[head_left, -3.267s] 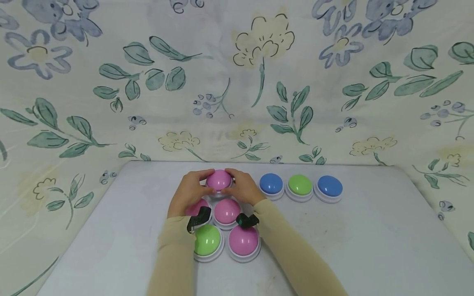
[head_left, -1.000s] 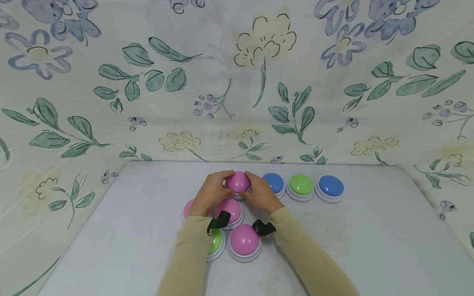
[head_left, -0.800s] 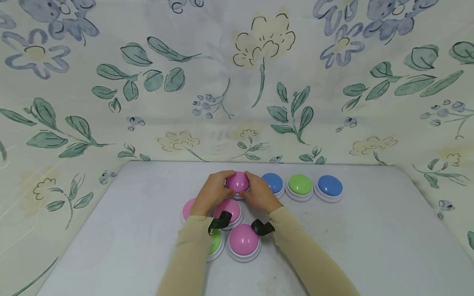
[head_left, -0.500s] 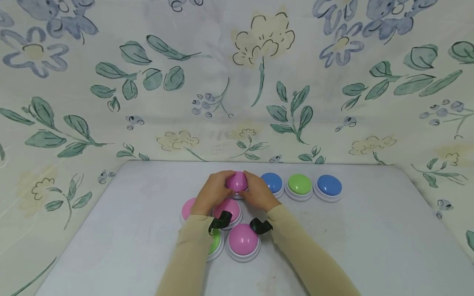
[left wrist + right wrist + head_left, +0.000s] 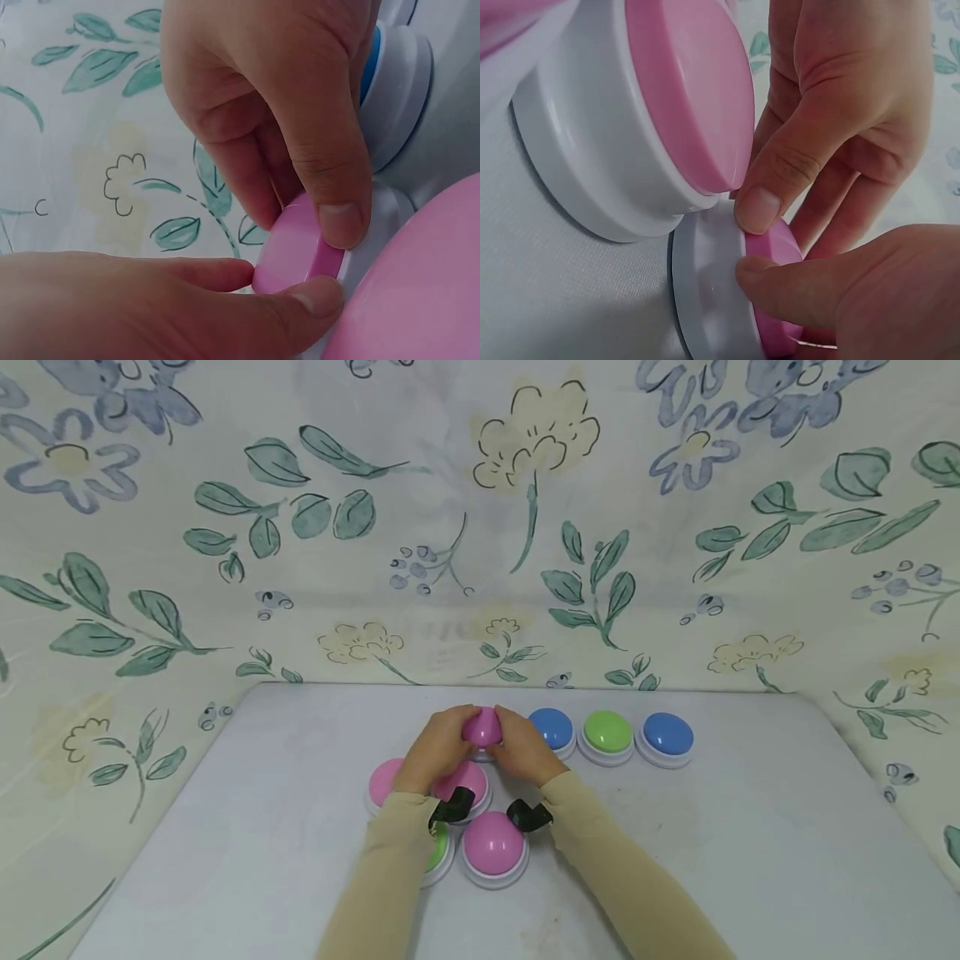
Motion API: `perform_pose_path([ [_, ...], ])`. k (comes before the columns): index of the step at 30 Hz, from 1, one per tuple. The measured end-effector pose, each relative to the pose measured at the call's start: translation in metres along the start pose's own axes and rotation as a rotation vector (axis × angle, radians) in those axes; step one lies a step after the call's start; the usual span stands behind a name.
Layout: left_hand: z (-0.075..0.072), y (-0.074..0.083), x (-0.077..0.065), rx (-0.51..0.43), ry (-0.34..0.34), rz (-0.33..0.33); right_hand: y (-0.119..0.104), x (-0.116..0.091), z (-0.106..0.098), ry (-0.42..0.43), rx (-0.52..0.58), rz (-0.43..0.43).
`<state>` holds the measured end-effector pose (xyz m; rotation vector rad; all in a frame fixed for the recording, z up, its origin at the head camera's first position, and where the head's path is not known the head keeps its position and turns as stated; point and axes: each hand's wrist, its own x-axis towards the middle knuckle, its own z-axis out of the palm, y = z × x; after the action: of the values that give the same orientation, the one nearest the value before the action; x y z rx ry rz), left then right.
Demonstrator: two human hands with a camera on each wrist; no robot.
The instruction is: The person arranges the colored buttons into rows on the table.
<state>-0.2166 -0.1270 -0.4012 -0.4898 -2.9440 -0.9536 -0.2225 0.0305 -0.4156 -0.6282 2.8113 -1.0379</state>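
Observation:
A pink dome push button (image 5: pixel 482 727) on a white base sits at the back of the table, left of a blue one (image 5: pixel 551 728). My left hand (image 5: pixel 438 747) grips its left side, thumb in front and fingers behind. On its right side my right hand (image 5: pixel 525 747) grips it the same way. In the left wrist view both thumbs lie on the front edge of the pink dome (image 5: pixel 289 247), where it meets the base. The right wrist view has the white base (image 5: pixel 712 285) standing on the table. The hands hide much of the dome.
To the right stand a green button (image 5: pixel 607 732) and a second blue button (image 5: pixel 667 734). Nearer are pink buttons, one at left (image 5: pixel 384 781), one in the middle (image 5: pixel 467 783) and one in front (image 5: pixel 494 843). A green one (image 5: pixel 438 847) is partly under the left sleeve. Behind hangs a floral cloth (image 5: pixel 480 527).
Both hands have slid the pink button to the right, up beside the blue one. In the last second the button has stayed there while the fingers moved further in over its dome.

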Motion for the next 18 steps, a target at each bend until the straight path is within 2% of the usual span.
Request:
perform_pose_path([
  [13, -0.0026, -0.0001, -0.0010, -0.007, 0.003, 0.002, -0.0019, 0.0001, -0.0021, 0.002, 0.035, 0.028],
  [18, -0.0085, 0.0023, -0.0047, -0.012, -0.006, -0.018, -0.0024, -0.0050, -0.0054, 0.030, 0.044, 0.004],
])
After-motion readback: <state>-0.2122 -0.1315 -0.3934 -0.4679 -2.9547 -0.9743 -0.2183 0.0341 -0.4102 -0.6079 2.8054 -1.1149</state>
